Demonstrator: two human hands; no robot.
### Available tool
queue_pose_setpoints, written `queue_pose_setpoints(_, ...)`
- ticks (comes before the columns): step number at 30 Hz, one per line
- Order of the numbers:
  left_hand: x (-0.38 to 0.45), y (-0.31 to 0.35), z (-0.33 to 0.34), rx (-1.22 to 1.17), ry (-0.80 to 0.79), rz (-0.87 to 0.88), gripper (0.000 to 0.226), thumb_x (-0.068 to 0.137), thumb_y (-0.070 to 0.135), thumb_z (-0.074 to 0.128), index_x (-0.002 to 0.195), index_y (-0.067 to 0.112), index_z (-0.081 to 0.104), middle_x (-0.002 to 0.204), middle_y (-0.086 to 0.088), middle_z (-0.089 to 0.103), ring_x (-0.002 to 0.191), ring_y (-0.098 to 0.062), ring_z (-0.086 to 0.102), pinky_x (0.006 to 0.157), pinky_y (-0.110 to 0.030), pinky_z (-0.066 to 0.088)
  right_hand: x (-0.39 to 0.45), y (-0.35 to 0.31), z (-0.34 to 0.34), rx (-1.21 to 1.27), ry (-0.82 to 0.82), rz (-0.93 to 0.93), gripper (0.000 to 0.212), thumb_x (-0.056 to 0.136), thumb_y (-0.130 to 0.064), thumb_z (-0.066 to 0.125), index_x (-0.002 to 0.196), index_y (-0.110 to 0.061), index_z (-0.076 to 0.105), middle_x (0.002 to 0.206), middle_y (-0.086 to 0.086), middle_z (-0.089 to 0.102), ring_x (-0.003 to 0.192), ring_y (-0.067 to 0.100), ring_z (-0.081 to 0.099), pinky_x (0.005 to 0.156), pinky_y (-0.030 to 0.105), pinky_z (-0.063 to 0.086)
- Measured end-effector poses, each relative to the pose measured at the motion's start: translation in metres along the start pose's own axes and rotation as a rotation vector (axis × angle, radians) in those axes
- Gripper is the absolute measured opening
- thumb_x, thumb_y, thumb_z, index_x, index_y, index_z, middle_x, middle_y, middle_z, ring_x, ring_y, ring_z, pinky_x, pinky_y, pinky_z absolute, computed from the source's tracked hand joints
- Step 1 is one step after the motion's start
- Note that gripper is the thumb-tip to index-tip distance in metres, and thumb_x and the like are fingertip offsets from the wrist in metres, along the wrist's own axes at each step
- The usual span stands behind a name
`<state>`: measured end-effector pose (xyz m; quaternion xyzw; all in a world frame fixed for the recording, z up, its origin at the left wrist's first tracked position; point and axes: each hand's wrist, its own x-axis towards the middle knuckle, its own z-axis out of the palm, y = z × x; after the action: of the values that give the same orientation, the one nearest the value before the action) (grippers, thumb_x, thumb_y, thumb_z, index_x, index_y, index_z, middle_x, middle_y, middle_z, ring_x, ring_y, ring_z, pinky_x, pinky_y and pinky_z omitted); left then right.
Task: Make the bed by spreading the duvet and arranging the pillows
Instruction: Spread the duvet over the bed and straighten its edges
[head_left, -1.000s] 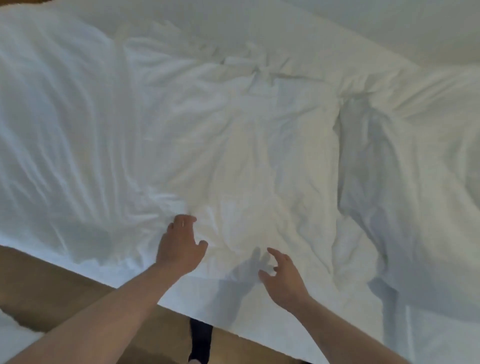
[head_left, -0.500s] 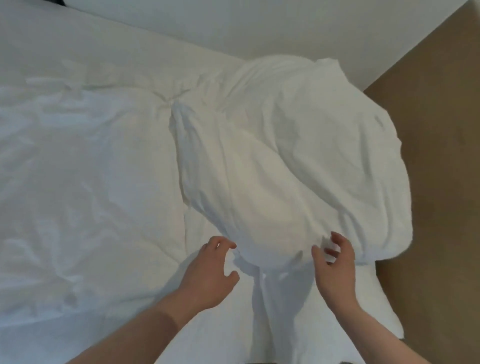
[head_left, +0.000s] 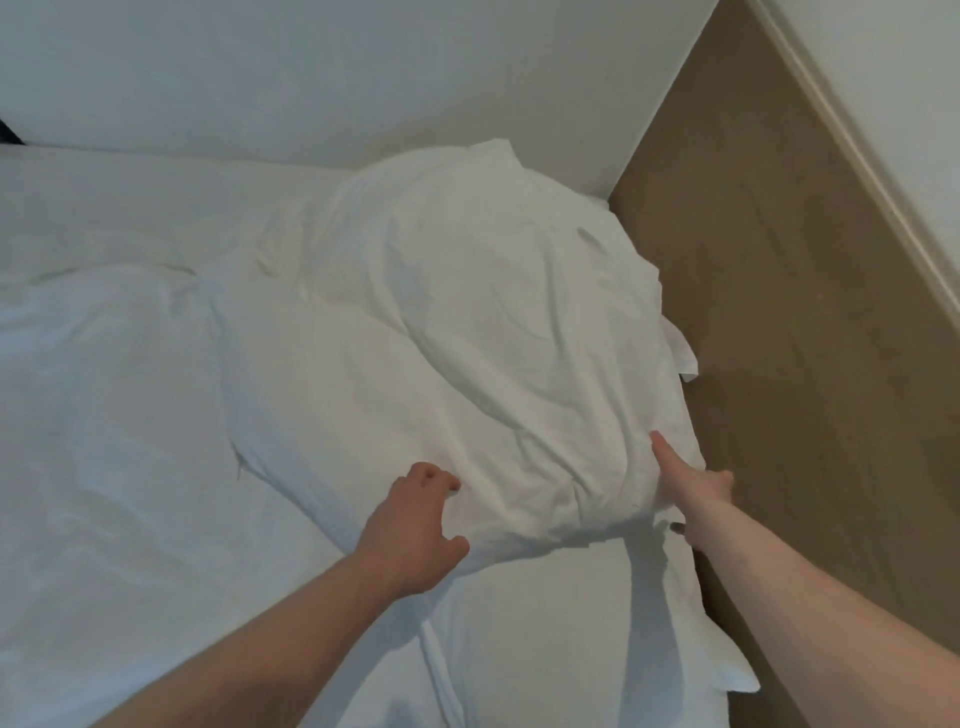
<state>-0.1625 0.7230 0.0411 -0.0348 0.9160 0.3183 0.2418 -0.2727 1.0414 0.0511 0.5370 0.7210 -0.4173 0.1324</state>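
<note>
I note the duvet (head_left: 467, 374) bunched centre frame, unspread; no pillows seen. Left hand (head_left: 415, 525) curled against it, right hand (head_left: 691, 493) gripping its edge.

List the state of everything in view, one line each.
Duvet: bunched in a heap at the bed's right edge, not spread.
Left hand: fingers curled into the heap's near edge.
Right hand: grip on the heap's right side.
Bed sheet: wrinkled, uncovered.
</note>
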Motion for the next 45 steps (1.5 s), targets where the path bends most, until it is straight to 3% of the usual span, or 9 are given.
queue_pose_setpoints(7,-0.006,0.005,0.030,0.054,-0.020,0.000,0.062,0.081,0.043,0.064,0.138,0.029,0.044,0.138,0.012,0.035,0.121,-0.013,0.043,0.095,-0.029,0.047,0.021,0.024,0.020,0.393,-0.459,0.142,0.087,0.061,-0.052,0.093,0.134,-0.018,0.061,0.121,0.006,0.073,0.107,0.032,0.071,0.096,0.051,0.057)
queue_pose_setpoints(13,-0.001,0.025,0.026,0.095,0.017,0.006,0.062,0.081,0.042,0.064,0.137,0.028,0.043,0.140,0.009,0.035,0.121,-0.016,0.045,0.095,-0.033,0.047,-0.022,-0.048,-0.014,0.709,0.031,-0.369,0.045,0.078,0.001,0.076,0.116,-0.022,0.072,0.114,0.002,0.074,0.108,0.026,0.071,0.090,0.036,0.059)
queue_pose_setpoints(18,0.005,0.061,0.013,0.077,0.175,0.138,0.074,0.077,0.046,0.063,0.145,0.030,0.037,0.150,0.010,0.028,0.129,-0.016,0.042,0.105,-0.032,0.042,-0.053,-0.107,-0.060,0.734,0.129,-0.796,0.031,0.081,-0.011,0.074,0.091,-0.039,0.065,0.094,-0.018,0.070,0.089,-0.002,0.068,0.081,0.017,0.057)
queue_pose_setpoints(20,0.008,0.066,0.011,0.113,0.145,0.137,0.081,0.078,0.049,0.063,0.149,0.030,0.031,0.158,0.007,0.022,0.137,-0.018,0.036,0.111,-0.033,0.038,-0.029,-0.097,-0.066,0.606,0.196,-0.707,0.032,0.081,-0.023,0.076,0.108,-0.037,0.064,0.108,-0.016,0.069,0.105,0.005,0.067,0.092,0.025,0.054)
queue_pose_setpoints(23,0.008,0.063,0.016,0.176,-0.041,0.072,0.085,0.080,0.049,0.064,0.153,0.028,0.027,0.164,0.002,0.014,0.144,-0.023,0.028,0.115,-0.036,0.034,0.003,-0.062,-0.055,0.110,0.121,-0.232,0.094,0.079,-0.037,0.081,0.155,-0.019,0.029,0.153,0.014,0.043,0.138,0.038,0.046,0.113,0.047,0.041)
queue_pose_setpoints(26,0.006,0.057,0.023,0.171,-0.140,0.049,0.080,0.082,0.045,0.064,0.152,0.026,0.030,0.164,0.002,0.014,0.145,-0.023,0.026,0.115,-0.034,0.033,-0.017,-0.031,-0.036,-0.126,0.079,-0.377,0.107,0.081,-0.039,0.082,0.161,-0.017,0.015,0.162,0.016,0.029,0.145,0.042,0.032,0.118,0.052,0.032)
queue_pose_setpoints(30,0.003,0.047,0.026,0.145,-0.116,0.071,0.073,0.085,0.042,0.061,0.150,0.029,0.033,0.162,0.005,0.018,0.143,-0.019,0.029,0.113,-0.031,0.034,-0.036,0.006,-0.004,-0.215,-0.198,-0.490,0.098,0.072,-0.054,0.084,0.149,-0.016,0.036,0.135,0.007,0.055,0.123,0.030,0.056,0.100,0.042,0.049)
queue_pose_setpoints(35,0.000,0.039,0.019,0.110,-0.060,0.090,0.063,0.083,0.042,0.060,0.143,0.031,0.042,0.151,0.010,0.032,0.131,-0.016,0.040,0.106,-0.031,0.041,-0.034,-0.004,-0.002,-0.265,-0.150,-0.617,0.026,0.089,-0.034,0.070,0.086,-0.013,0.055,0.074,-0.001,0.056,0.077,0.023,0.056,0.061,0.034,0.041)
queue_pose_setpoints(45,0.004,0.033,-0.004,0.162,-0.087,0.084,0.064,0.086,0.039,0.058,0.146,0.032,0.037,0.154,0.013,0.026,0.136,-0.014,0.035,0.106,-0.029,0.040,0.003,-0.054,-0.069,-0.012,0.215,-0.769,0.036,0.097,-0.042,0.059,0.075,-0.015,0.052,0.071,0.010,0.056,0.064,0.023,0.048,0.059,0.035,0.036)
